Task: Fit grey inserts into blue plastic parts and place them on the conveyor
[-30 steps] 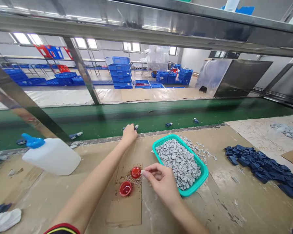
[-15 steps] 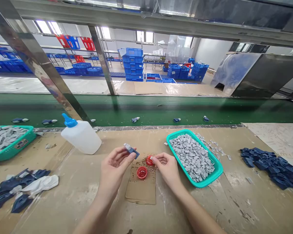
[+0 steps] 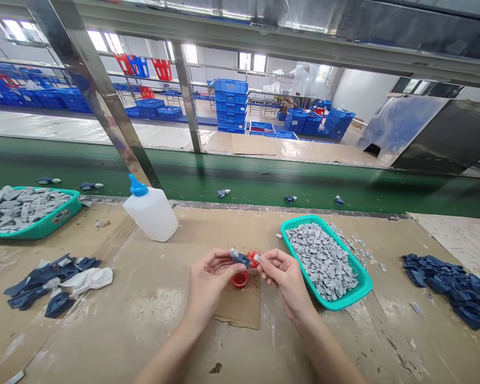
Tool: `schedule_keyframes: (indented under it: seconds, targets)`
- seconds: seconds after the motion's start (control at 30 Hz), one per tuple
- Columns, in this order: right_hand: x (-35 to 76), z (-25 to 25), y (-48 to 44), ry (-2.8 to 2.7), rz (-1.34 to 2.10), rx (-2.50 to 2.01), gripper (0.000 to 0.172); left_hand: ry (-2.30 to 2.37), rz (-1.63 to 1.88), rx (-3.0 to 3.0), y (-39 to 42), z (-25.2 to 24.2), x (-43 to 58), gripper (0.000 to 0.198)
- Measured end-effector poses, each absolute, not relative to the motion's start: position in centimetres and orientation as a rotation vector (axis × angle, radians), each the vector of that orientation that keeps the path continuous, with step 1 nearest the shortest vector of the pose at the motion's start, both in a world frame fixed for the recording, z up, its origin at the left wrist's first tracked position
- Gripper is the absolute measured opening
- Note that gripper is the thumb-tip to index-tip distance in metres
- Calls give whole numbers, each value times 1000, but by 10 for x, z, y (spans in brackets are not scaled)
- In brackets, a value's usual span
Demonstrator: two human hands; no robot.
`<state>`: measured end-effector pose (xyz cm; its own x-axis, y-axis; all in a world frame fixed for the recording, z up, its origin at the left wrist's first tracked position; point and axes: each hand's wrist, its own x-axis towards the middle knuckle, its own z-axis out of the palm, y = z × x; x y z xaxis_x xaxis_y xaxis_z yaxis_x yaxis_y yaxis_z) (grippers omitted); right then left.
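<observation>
My left hand (image 3: 210, 279) pinches a small blue-and-grey part (image 3: 239, 257) between thumb and fingers. My right hand (image 3: 283, 276) is closed in a pinch on a tiny grey piece (image 3: 256, 258), its tip almost touching the blue part. Both hands hover over two red caps (image 3: 240, 278) that sit on a cardboard scrap (image 3: 240, 305). A teal basket (image 3: 359, 292) full of small grey pieces lies just right of my right hand.
A white squeeze bottle with a blue cap (image 3: 151, 211) lies behind my left hand. A second teal basket (image 3: 44, 228) stands far left, blue parts and white cloth (image 3: 60, 280) nearer. Dark blue parts (image 3: 452, 285) are piled at right. Several parts ride the green conveyor belt (image 3: 240, 184).
My left hand came back from the conveyor holding the blue-and-grey part and moved it to meet my right hand above the red caps. The view shifted left.
</observation>
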<state>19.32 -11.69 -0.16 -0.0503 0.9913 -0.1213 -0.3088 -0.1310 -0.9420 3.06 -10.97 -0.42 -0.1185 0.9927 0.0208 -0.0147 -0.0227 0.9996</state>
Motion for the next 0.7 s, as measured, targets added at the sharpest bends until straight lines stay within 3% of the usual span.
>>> schedule_keyframes:
  seconds: [0.3,0.5,0.7]
  targets:
    - [190,-3,-117,-1020,1476,-1055,33,1307,1337,1215,-117,4,41,22]
    - [193,-5,-118,-1083,1662,-1030,39,1248,1263,1268,-120,-5,38,15]
    - [202,6,-119,-1264,1534,-1033,30,1078,1178,1275,-120,-1,44,40]
